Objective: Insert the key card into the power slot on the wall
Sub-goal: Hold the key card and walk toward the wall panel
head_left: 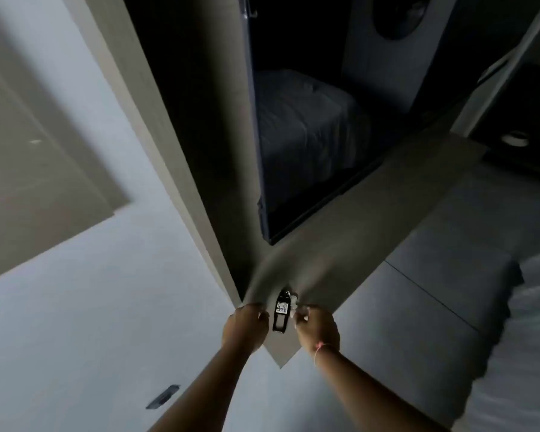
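Note:
A black key tag (280, 313) with a white numbered label hangs upright between my two hands, low in the middle of the view. My right hand (317, 328) pinches a small white piece beside the tag's ring, just right of the tag. My left hand (247, 325) is curled into a fist at the tag's left edge; whether it touches the tag is unclear. A small dark slot (162, 396) sits in the white wall (91, 307), below and left of my left forearm.
A beige door frame (181, 169) and beige panel (371, 219) border a dark opening with a bed (306, 132) inside. Grey wall panels (434, 291) lie to the right, and white blurred fabric (530, 338) fills the right edge.

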